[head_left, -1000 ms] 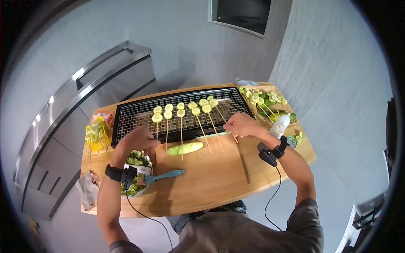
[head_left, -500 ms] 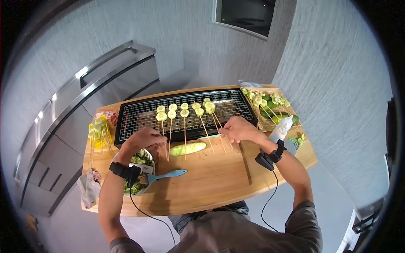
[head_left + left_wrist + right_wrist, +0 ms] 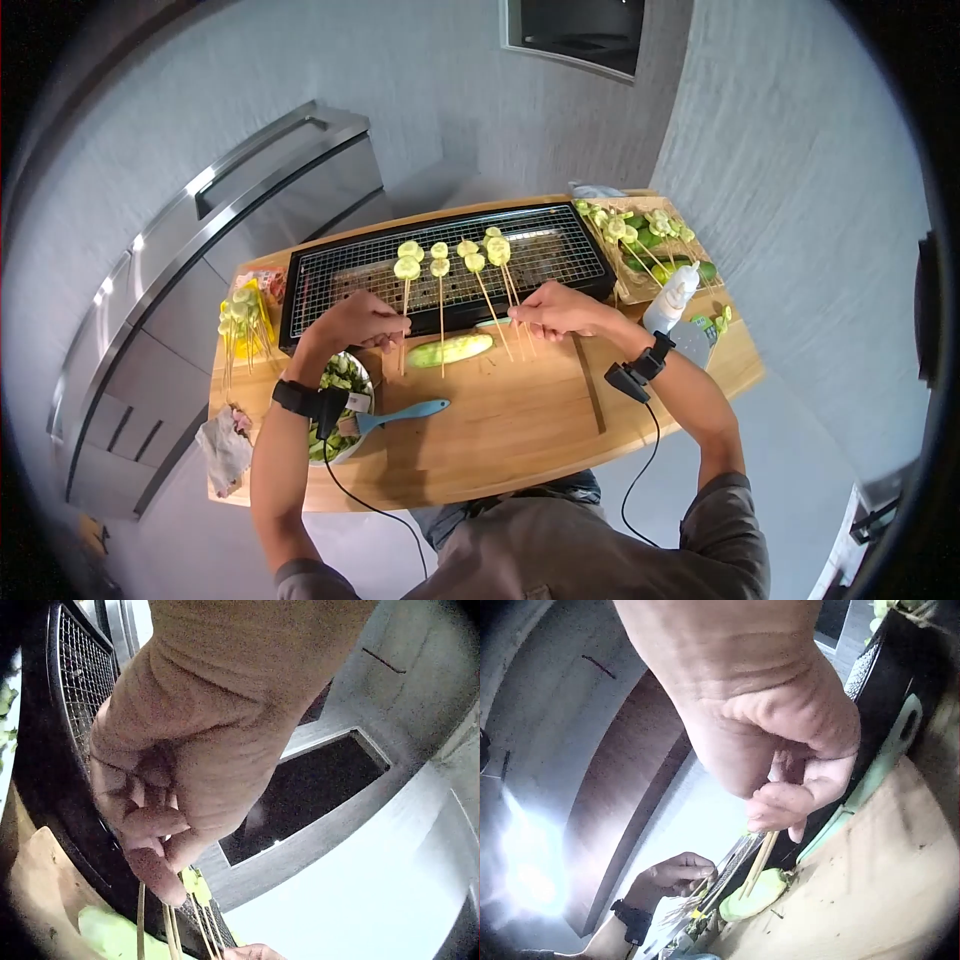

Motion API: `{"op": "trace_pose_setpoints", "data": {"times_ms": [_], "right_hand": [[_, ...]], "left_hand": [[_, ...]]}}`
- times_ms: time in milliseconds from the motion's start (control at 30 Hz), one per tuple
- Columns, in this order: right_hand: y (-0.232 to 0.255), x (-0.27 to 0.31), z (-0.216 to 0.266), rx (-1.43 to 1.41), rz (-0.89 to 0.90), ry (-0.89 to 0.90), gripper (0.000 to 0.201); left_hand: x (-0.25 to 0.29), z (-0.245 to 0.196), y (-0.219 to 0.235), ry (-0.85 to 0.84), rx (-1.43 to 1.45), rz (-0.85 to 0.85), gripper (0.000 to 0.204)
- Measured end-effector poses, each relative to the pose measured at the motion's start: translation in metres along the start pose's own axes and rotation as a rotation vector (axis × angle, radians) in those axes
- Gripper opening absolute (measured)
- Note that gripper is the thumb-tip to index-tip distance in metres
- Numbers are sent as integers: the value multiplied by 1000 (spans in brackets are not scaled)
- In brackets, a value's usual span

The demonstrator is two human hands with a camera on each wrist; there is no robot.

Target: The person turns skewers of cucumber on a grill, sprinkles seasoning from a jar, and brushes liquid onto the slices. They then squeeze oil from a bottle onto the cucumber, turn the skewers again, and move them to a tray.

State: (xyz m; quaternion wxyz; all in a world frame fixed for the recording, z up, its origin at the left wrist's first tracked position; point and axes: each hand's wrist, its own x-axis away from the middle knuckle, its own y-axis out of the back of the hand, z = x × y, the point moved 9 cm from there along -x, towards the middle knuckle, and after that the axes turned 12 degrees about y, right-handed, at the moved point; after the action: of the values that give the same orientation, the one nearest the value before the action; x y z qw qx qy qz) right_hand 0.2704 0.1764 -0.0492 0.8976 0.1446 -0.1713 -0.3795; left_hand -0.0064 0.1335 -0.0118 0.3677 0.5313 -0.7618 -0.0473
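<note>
My left hand (image 3: 362, 320) pinches the sticks of the leftmost skewers, whose green-white slices (image 3: 407, 268) lie bunched over the wire grill (image 3: 340, 266). On the right, my right hand (image 3: 562, 310) pinches sticks of the rightmost skewers, their slices (image 3: 499, 251) overlapping. Between the hands two more skewers rest on the grill, sticks pointing toward the body. In the right wrist view, curled fingers of the right hand (image 3: 795, 780) hold light sticks (image 3: 759, 862). The left wrist view has the left hand (image 3: 180, 772) with sticks below its fingertips. A peeled green vegetable (image 3: 450, 350) lies between the hands.
A bowl of greens (image 3: 345, 385) with a blue-handled brush (image 3: 405, 413) stands at the left front. Farther left are skewers on yellow packaging (image 3: 262, 345) and a crumpled wrapper (image 3: 225, 450). At right stand a white bottle (image 3: 672, 298) and a tray of vegetables and skewers (image 3: 625, 290).
The left hand has moved right, bringing the leftmost skewers together. The right hand has moved left, and the rightmost skewers now lie close together.
</note>
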Motion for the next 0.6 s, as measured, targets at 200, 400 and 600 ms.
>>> {"op": "trace_pose_setpoints", "data": {"times_ms": [200, 400, 600], "right_hand": [[-2, 0, 0, -48, 19, 9, 36], [9, 8, 11, -37, -50, 77, 34], [36, 49, 62, 15, -99, 128, 31]], "left_hand": [[-4, 8, 8, 98, -335, -131, 49], [-10, -2, -10, 44, -311, -14, 40], [-9, 15, -16, 146, -38, 57, 36]]}}
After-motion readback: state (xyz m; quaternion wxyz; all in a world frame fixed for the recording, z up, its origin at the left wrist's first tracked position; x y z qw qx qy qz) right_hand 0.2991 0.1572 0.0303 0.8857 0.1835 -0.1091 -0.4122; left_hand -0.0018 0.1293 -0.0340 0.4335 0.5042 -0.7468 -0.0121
